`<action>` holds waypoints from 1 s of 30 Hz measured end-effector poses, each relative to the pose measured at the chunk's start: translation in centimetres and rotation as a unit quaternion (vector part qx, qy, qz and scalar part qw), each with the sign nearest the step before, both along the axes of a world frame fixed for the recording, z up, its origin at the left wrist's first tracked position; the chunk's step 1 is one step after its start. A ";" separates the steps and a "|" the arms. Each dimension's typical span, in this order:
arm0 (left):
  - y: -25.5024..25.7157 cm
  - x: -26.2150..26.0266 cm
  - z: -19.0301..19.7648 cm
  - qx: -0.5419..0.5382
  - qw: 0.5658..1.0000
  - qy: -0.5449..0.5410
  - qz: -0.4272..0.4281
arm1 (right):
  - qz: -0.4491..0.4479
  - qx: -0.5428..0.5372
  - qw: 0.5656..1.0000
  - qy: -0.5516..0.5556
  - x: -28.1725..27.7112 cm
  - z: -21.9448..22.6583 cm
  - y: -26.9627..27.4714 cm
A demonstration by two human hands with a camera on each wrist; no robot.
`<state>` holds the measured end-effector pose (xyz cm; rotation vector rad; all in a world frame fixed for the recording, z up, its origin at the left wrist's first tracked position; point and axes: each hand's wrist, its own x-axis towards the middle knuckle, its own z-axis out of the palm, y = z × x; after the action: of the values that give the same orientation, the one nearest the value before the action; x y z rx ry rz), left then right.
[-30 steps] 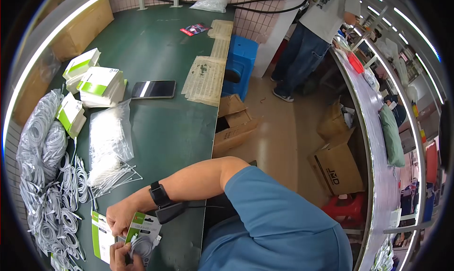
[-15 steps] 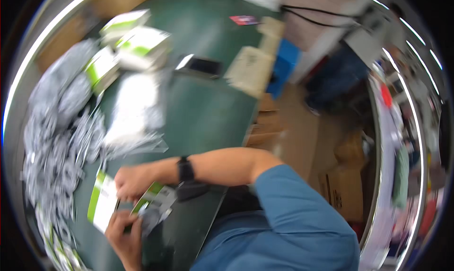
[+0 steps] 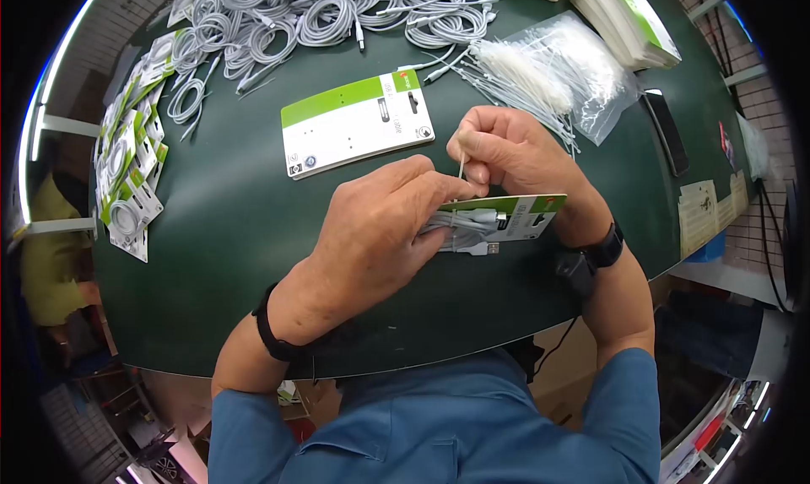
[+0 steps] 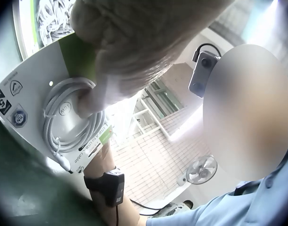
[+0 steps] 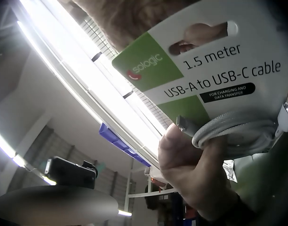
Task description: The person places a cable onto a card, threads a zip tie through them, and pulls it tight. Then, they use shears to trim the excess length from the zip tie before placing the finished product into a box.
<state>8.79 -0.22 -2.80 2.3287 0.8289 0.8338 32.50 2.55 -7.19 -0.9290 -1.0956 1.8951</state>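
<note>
My left hand [image 3: 380, 218] grips a white-and-green packaging card [image 3: 527, 216], its thumb pressed on the coiled grey USB cable [image 4: 52, 117] lying against the card. Print on the card in the right wrist view reads "USB-A to USB-C cable". Just behind the card's upper edge, my right hand [image 3: 523, 155] pinches a thin white cable tie [image 3: 461, 165] between thumb and fingertips. Farther back lies a flat stack of similar cards [image 3: 354, 123], with no cable on top.
Bundled grey cables [image 3: 329, 16] pile up at the back of the green table [image 3: 211, 281]. A plastic bag of white cable ties [image 3: 582, 70] lies behind my right hand, near boxed card stacks [image 3: 633, 20] and a phone [image 3: 666, 131]. Carded cables [image 3: 126, 180] overlap at the left.
The head view has swung round, passing through blur, and now shows both forearms and the table front-on. Both hands stay at the card with the cable.
</note>
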 end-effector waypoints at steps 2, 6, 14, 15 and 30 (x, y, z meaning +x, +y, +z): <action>-0.1 0.0 -0.1 0.005 1.000 0.004 0.011 | -0.003 0.010 1.000 -0.021 0.2 0.2 0.0; -0.4 0.2 0.2 -0.001 1.000 0.022 -0.008 | 0.004 0.012 1.000 -0.018 -0.1 0.4 -0.1; -0.9 0.4 0.5 -0.005 0.999 0.012 -0.038 | 0.024 0.044 0.998 -0.046 -0.5 1.6 -0.6; -1.0 0.5 0.4 0.004 0.999 0.015 -0.037 | 0.024 0.048 0.998 -0.043 -0.6 1.7 -0.7; -0.1 -0.2 1.6 0.035 0.996 0.070 0.029 | -0.096 0.093 0.990 -0.034 1.1 1.8 0.3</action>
<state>8.60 -0.36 -1.16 2.4574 0.9452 0.7403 33.59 2.88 -5.37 -0.9616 -1.1567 1.5873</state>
